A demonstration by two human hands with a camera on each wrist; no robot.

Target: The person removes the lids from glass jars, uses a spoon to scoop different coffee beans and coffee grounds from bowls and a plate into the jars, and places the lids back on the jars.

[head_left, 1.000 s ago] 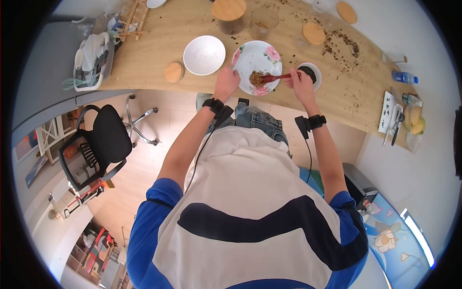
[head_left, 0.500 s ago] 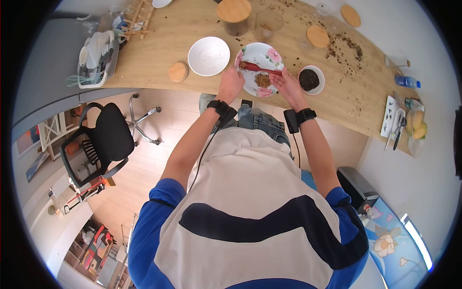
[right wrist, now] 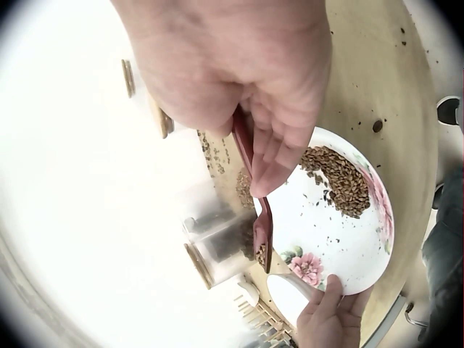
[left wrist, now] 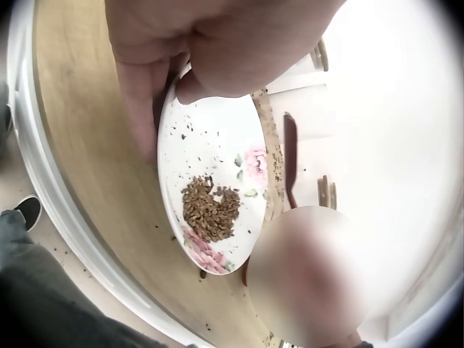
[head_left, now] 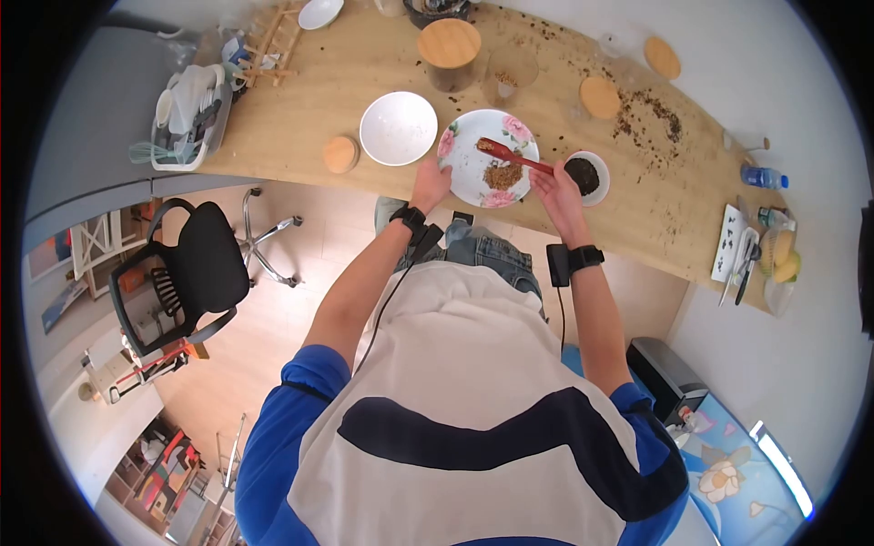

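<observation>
Since the frame half a second ago, the dark red, long-handled spoon (head_left: 515, 158) has moved from the left rim of the round white plate with pink flowers (head_left: 462, 171) toward its middle. The right hand (head_left: 557, 193) pinches the handle end between thumb and fingers, the fingers nearly straight along it. Its forearm reaches forward over the bench (head_left: 273, 150); the spoon is held above the plate, head pointing left, with some seeds in it.

The left hand (head_left: 431, 187) grips the plate's left rim, thumb over the edge, fingers outside and beneath. A heap of brown seeds (head_left: 503, 176) sits on the near part of the plate. A plain white bowl (head_left: 398, 129) is just left of the plate; a small bowl of dark grains (head_left: 583, 176) is just beside the right hand.
</observation>
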